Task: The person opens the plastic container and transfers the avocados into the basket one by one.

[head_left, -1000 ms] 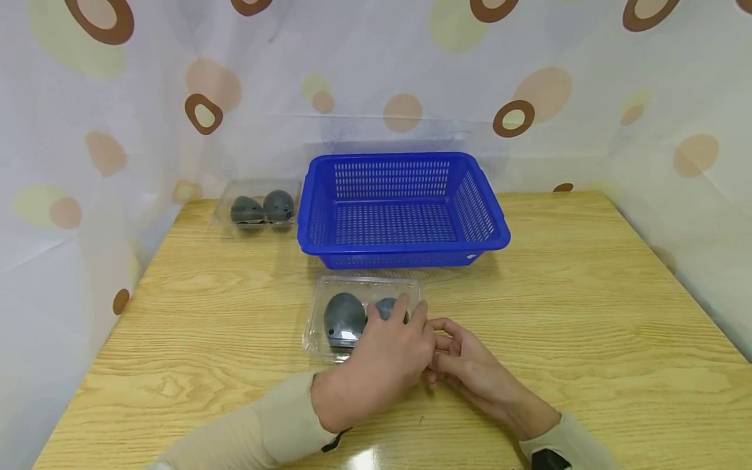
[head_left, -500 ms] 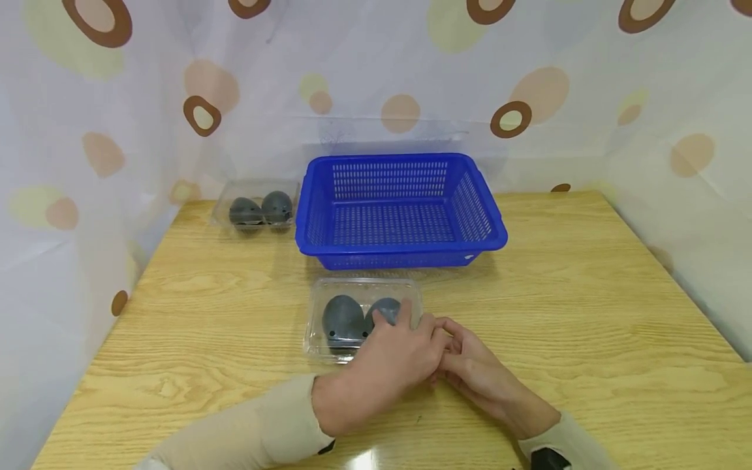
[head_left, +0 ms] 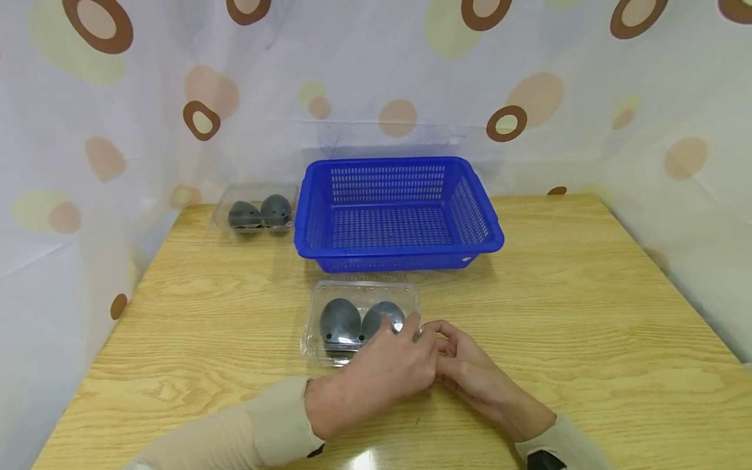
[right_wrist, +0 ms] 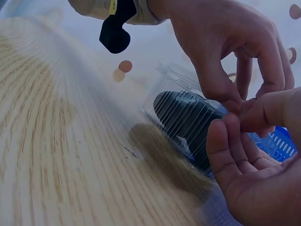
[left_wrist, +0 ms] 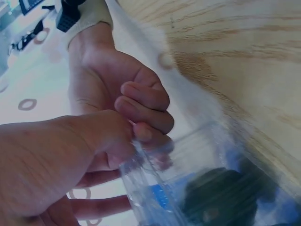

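Note:
A clear plastic clamshell box (head_left: 314, 326) lies on the table in front of the blue basket. Inside it sit two dark, egg-shaped items (head_left: 341, 320), which look like fruit. My left hand (head_left: 382, 369) reaches across the box's near right part, its fingers at the right-hand edge. Opposite it, my right hand (head_left: 478, 382) has thumb and fingertips at the same corner. In the right wrist view, thumb and fingertips of the left hand (right_wrist: 230, 42) and the right hand (right_wrist: 254, 174) meet there, pinching the box's edge. The pinched edge is mostly hidden by fingers.
A blue plastic basket (head_left: 399, 251) stands behind the box, with nothing inside. To its left is a second clear box (head_left: 226, 202) with two dark items. The wooden table (head_left: 587, 313) runs back to a spotted white curtain (head_left: 352, 78) that also closes both sides.
My left fingers have drawn back from over the right-hand dark item toward the box's near right corner, uncovering more of it. The right hand has hardly moved. The view has shifted slightly.

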Demonstrator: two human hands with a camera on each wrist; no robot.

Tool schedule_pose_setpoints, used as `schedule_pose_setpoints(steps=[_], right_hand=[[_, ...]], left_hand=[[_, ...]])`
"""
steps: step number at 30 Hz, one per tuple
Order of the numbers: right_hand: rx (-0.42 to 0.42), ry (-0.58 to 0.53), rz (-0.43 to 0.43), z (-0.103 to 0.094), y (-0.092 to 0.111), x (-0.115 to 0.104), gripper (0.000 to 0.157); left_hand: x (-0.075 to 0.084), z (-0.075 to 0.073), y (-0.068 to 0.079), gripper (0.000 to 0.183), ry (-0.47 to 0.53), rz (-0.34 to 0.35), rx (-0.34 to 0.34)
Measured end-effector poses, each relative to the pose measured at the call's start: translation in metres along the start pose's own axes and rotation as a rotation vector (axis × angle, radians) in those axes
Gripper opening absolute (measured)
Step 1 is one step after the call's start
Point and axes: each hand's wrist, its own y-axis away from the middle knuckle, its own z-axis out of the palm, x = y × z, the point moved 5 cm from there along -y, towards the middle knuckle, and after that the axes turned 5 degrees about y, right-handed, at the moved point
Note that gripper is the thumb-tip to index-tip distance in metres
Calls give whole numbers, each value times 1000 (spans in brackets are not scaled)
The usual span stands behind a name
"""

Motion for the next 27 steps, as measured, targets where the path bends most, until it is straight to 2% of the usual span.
schedule_pose_setpoints(steps=[7,14,18,22,24,27], right_hand=[[-6,2,-5,1,0,-3,39],[-16,21,3,-3,2,-3,41],[-23,19,15,-4,2,-2,41],[-36,2,-4,-3,1,-2,40],[-39,-1,-9,-3,1,-2,38],[-34,-2,-8,-3,0,-1,35]], left_hand=[[-2,-1,2,25,15,23,58],[-11,-10,-2,14,44,-17,73],[-11,-8,-1,16,45,-30,128],[-11,-3,5,14,113,-57,171],[-12,-1,9,13,141,-78,162],[-17,2,18,23,162,-133,87]])
